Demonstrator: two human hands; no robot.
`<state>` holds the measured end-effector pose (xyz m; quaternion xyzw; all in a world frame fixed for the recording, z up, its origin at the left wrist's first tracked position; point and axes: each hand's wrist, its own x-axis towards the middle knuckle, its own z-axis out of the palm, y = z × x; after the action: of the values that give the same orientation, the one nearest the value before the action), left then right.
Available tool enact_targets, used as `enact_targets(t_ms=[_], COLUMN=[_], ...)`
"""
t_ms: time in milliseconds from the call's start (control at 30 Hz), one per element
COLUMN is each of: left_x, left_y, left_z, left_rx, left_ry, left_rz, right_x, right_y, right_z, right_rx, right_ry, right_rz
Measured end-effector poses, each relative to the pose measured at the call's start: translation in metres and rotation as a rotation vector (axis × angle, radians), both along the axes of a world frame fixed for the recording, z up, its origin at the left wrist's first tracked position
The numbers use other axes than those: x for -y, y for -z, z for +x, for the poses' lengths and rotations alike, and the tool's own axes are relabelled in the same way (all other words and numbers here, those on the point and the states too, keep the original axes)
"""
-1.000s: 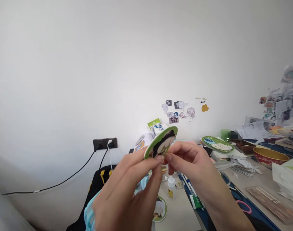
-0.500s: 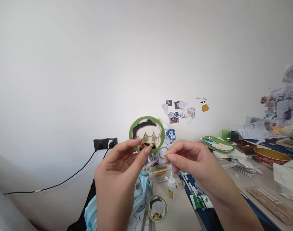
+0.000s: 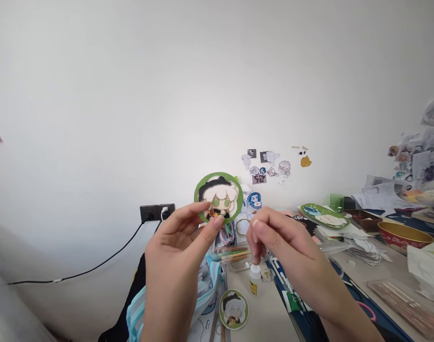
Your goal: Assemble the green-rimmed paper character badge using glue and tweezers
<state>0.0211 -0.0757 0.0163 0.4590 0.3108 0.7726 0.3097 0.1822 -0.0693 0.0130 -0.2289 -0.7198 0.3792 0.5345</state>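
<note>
My left hand (image 3: 177,266) holds up a round green-rimmed disc (image 3: 219,197) by its lower edge. The disc faces me and shows a cartoon figure with pale hair, a black hat and green eyes. My right hand (image 3: 277,247) hovers just right of the disc with its fingers curled and pinched together; I cannot make out anything in them. A second, similar green disc (image 3: 233,309) lies flat on the desk below, next to a small white glue bottle (image 3: 253,279).
A light blue mesh pencil case (image 3: 202,299) sits under my left hand, with pens (image 3: 231,254) behind it. A green tray (image 3: 322,214), a gold bowl (image 3: 404,234), paper piles and a wooden ruler (image 3: 402,301) crowd the desk to the right. Stickers (image 3: 263,166) and a socket with cables (image 3: 156,212) are on the wall.
My left hand turned the disc from edge-on to facing me and holds it steady. My right hand let go of it and drew slightly down and back, its fingers curled.
</note>
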Motion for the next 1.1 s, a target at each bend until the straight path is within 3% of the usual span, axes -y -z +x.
enact_targets(t_ms=[67,233,267,367,467,567,667,767,867,1000,1100], left_x=[0.001,0.01,0.012,0.015,0.015,0.015,0.015,0.015,0.017,0.02,0.021], left_y=[0.0,-0.002,-0.003,-0.004,-0.004,-0.003,-0.003,-0.005,-0.007,-0.006,-0.004], left_z=[-0.001,-0.002,-0.001,0.001,0.001,-0.001,-0.001,0.0,0.003,0.003,0.003], left_rx=[-0.039,-0.098,-0.093,-0.076,-0.074,-0.088,-0.116,-0.132,-0.134,-0.128,-0.123], left_ry=[0.021,0.046,0.049,0.051,0.061,0.081,0.094,0.099,0.111,0.141,0.145], left_rz=[-0.012,-0.028,-0.029,-0.038,-0.049,-0.079,-0.106,-0.112,-0.126,-0.135,-0.131], right_x=[0.005,0.018,0.02,0.021,0.016,0.01,0.008,0.008,0.009,0.007,0.003], right_y=[0.001,-0.001,-0.002,-0.001,0.003,0.008,0.011,0.013,0.013,0.009,0.005], right_z=[-0.002,-0.004,-0.004,-0.001,0.004,0.007,0.008,0.009,0.01,0.008,0.006], right_rx=[0.08,0.337,0.326,0.196,0.175,0.01,-0.038,-0.058,-0.118,-0.034,-0.146], right_ry=[0.018,-0.198,-0.171,0.104,0.257,0.441,0.515,0.507,0.512,0.457,0.48], right_rz=[0.09,0.191,0.252,0.485,0.566,0.629,0.622,0.678,0.617,0.622,0.463])
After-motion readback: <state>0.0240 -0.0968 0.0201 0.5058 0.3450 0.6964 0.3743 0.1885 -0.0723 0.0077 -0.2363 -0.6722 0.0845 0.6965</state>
